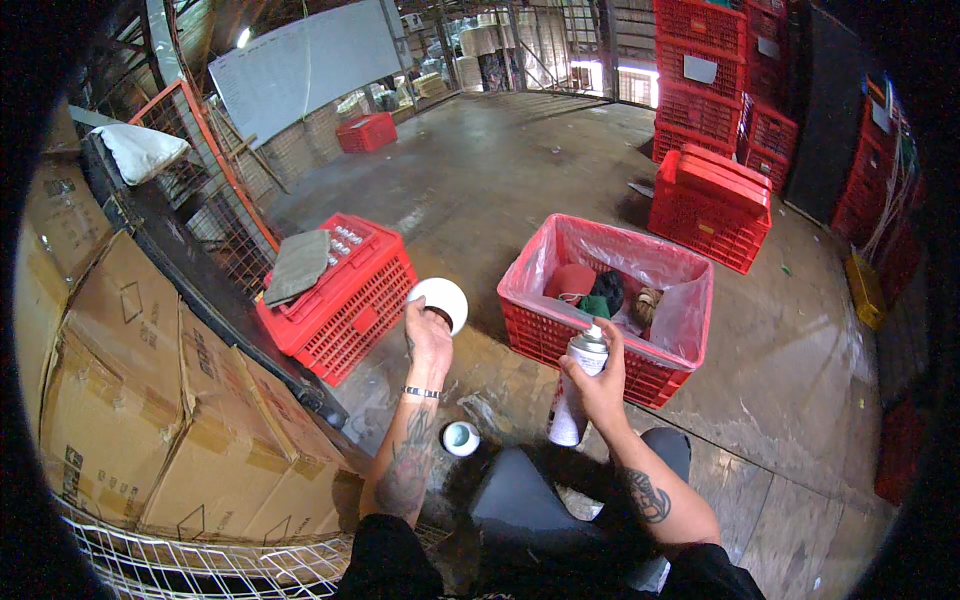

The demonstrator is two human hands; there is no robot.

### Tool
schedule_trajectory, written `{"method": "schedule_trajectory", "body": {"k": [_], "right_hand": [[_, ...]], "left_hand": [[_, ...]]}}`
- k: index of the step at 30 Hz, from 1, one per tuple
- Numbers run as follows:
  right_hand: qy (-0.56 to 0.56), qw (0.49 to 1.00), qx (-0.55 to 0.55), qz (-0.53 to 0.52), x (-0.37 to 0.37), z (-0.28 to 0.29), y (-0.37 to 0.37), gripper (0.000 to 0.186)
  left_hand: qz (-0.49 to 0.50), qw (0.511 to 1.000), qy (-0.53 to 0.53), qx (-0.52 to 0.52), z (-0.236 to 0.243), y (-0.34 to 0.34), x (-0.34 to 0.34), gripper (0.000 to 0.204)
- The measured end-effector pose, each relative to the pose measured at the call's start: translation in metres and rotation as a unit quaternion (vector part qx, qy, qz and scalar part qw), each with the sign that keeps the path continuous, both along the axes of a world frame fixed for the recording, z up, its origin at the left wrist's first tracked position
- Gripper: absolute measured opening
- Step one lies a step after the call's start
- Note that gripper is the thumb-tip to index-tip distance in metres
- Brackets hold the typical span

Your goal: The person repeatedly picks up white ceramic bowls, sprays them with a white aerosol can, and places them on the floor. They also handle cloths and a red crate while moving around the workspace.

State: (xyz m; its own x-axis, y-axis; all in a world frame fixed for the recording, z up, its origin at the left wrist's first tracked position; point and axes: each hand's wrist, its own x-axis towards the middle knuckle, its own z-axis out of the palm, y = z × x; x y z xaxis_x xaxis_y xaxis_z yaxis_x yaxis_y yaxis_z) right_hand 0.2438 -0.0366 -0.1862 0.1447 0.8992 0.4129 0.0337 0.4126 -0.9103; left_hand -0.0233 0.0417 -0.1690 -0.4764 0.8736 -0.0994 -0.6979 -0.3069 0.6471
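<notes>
My left hand (430, 343) is closed on a white round piece (446, 297), which looks like a lid or shallow dish; its underside cannot be made out. A white spray can (567, 412) stands nearly upright in my right hand (603, 384), the fingers wrapped round its upper part and the index finger up by the nozzle. Below my left wrist, a small white pot (461, 438) with pale blue-green inside sits on the floor. Just beyond the can is a red crate (605, 222) with a clear plastic liner, holding red, green, black and tan bundles.
A closed red crate (345, 325) at the left carries a grey cloth (300, 265) and several small pale items. Cardboard boxes (120, 385) line the left side above white wire mesh (220, 570). Stacked red crates (700, 85) rise at the far right, and another (708, 225) stands nearer.
</notes>
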Motion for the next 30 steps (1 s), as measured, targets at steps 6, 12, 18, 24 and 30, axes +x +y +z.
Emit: {"method": "schedule_trajectory", "body": {"k": [6,12,18,24,30], "right_hand": [[-0.005,1.0,-0.014,-0.016,0.006,0.001,-0.003,0.07],[0.018,1.0,-0.019,0.005,0.005,0.001,0.002,0.069],[0.021,0.999,-0.031,0.02,0.007,0.005,-0.003,0.069],[0.017,0.999,-0.026,0.009,0.008,0.004,-0.004,0.068],[0.028,0.998,-0.043,0.024,0.007,0.003,-0.004,0.072]], "left_hand": [[0.047,0.822,0.566,0.039,-0.02,-0.002,0.006,0.029],[-0.005,0.996,0.085,0.002,-0.024,-0.002,0.007,0.058],[-0.029,0.993,0.103,0.044,-0.028,-0.001,0.01,0.06],[-0.04,0.994,-0.026,-0.098,-0.05,-0.017,0.006,0.081],[0.0,0.997,0.057,-0.053,-0.041,-0.022,0.013,0.08]]}}
